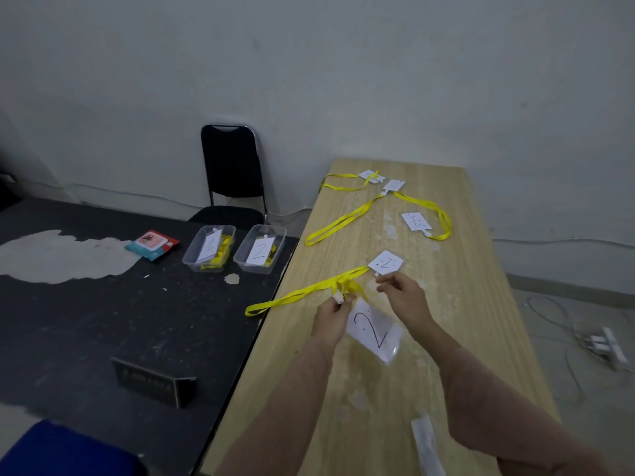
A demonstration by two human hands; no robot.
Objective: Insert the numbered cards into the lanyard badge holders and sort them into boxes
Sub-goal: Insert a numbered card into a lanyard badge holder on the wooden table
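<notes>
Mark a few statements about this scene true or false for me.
1. Two boxes sit on the black table. True.
2. The card under the hands reads 1. False: it reads 2.
3. The left hand grips a yellow lanyard. True.
4. The chair is white. False: it is black.

left hand (331, 316) bare | right hand (405, 297) bare | forearms (481, 389) bare to frame edge | finer detail probably lost to dimness
</notes>
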